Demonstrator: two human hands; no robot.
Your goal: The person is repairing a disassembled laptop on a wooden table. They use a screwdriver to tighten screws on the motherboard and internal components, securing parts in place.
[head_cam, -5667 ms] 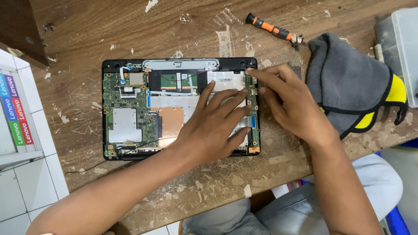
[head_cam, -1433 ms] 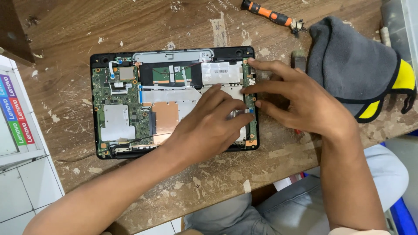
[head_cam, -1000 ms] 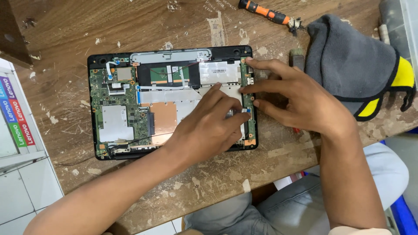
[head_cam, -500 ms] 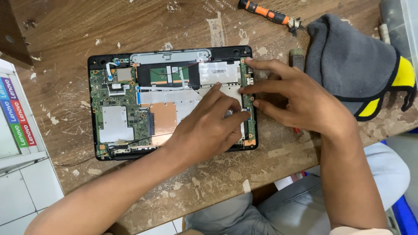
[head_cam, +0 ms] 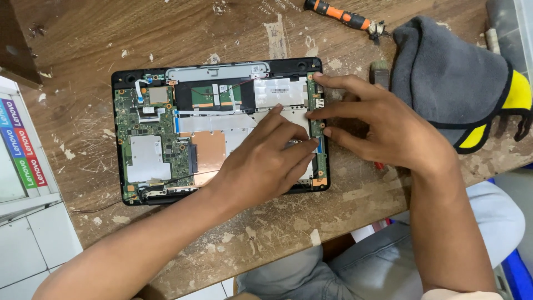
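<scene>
On the scarred wooden bench (head_cam: 166, 33), the opened laptop (head_cam: 219, 129) lies under both hands: the left hand (head_cam: 264, 161) presses flat with fingers spread, apparently steadying it, while the right hand (head_cam: 383, 125) pinches the small board (head_cam: 317, 130) at its fingertips, empty otherwise.
</scene>
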